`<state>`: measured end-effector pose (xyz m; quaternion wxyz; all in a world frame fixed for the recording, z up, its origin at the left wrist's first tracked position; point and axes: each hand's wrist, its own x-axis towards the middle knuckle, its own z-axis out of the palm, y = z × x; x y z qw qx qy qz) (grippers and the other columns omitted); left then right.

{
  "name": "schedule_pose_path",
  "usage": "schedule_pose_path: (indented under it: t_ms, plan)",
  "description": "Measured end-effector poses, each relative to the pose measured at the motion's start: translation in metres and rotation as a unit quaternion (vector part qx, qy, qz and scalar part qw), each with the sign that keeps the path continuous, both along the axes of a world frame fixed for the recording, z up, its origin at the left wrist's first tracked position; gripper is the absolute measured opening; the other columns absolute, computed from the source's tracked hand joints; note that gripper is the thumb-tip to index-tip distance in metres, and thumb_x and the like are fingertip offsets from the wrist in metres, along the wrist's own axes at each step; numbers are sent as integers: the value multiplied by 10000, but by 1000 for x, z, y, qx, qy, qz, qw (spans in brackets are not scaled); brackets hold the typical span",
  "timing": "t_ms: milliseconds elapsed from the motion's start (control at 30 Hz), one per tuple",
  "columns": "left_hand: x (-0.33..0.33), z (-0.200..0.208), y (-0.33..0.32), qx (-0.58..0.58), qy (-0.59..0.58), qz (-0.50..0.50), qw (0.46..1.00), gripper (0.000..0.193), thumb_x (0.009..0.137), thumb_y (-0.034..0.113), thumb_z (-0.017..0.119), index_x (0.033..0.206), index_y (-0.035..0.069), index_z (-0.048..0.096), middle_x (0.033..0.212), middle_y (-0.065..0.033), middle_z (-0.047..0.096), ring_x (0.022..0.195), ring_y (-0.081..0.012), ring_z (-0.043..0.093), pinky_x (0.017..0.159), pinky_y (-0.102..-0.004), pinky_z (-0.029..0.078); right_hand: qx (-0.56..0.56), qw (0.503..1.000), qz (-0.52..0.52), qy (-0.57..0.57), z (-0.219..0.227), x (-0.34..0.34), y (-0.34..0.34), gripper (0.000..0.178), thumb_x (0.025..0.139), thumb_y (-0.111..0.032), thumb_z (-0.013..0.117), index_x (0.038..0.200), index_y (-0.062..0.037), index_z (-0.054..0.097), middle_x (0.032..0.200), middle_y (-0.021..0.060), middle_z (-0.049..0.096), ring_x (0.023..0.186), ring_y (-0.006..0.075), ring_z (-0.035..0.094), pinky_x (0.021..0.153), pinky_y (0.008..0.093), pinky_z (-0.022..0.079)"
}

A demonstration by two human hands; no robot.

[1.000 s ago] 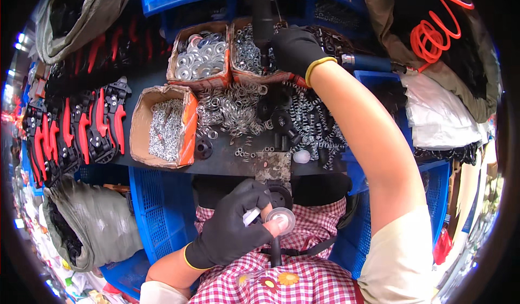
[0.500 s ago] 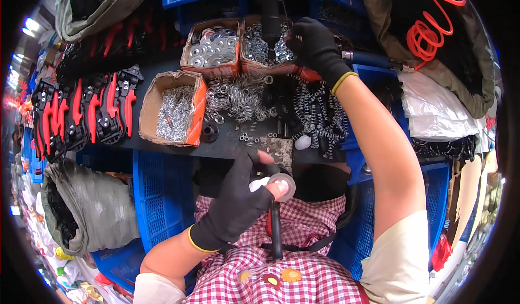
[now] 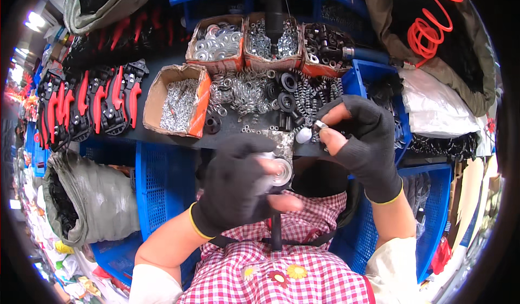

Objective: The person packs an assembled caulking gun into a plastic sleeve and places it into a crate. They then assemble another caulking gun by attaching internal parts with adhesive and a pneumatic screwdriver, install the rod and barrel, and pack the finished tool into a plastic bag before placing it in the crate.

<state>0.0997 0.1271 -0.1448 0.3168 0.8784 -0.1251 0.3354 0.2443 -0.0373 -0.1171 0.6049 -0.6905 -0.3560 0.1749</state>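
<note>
My left hand (image 3: 238,187), in a black fingerless glove, is closed around a round silver metal part (image 3: 280,171) held over my lap. My right hand (image 3: 360,139), also gloved, pinches a small silver nut (image 3: 320,125) between thumb and fingertips, just right of the metal part and near the table's front edge. A white oval piece (image 3: 303,135) lies on the table between my hands. A black upright rod (image 3: 277,231) stands below the left hand against my checked apron.
The dark table (image 3: 227,125) holds loose springs, washers and black discs (image 3: 287,101). Cardboard boxes of hardware (image 3: 179,106) sit left and behind. Red-handled pliers (image 3: 92,103) lie at left. Blue crates (image 3: 162,190), grey sacks (image 3: 76,195) and a red coiled hose (image 3: 428,33) surround it.
My right hand has come back from the far boxes to the table's front edge, now pinching a small nut. My left hand stays at my lap with the round part.
</note>
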Motion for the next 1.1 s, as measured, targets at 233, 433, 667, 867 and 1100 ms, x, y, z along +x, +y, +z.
schedule_pose_path:
  t_ms: [233,433,667,867,1100]
  plan:
    - [8,-30,12,-4,66,-158,985,336,804,364,716,936,62,652,1073,-112,590,1046,-297,560,862,-413,487,1,998,-60,28,10,-9,-17,113,723,29,695,825,1,654,807,54,655,724,114,602,634,252,477]
    - [-4,-63,-10,-331,94,-128,930,987,823,306,738,1490,-119,146,1165,-200,591,1004,-329,629,930,-392,487,-3,935,142,-324,-15,-25,3,299,622,-67,778,884,-64,632,934,106,612,749,275,620,621,345,511]
    - [-16,-55,-10,-38,50,-5,998,957,775,295,798,1429,-152,260,1214,-226,562,1074,-345,604,939,-393,486,-20,878,223,-424,-28,-16,1,417,619,-150,768,990,-42,610,1086,114,584,923,323,607,751,406,518]
    - [-51,-147,-33,-428,76,-19,901,803,918,281,637,1489,79,110,1349,-198,432,1210,-281,508,1025,-425,407,-26,949,268,-162,-12,-23,14,448,650,-168,755,1043,-18,600,1215,180,588,981,362,627,824,435,493]
    - [-32,-290,-29,-577,243,188,757,325,957,103,471,1263,-5,485,1187,-139,551,1088,-193,540,983,-360,429,-37,917,81,-388,-14,-32,21,320,707,-383,756,798,-85,683,670,33,587,608,244,597,584,372,478]
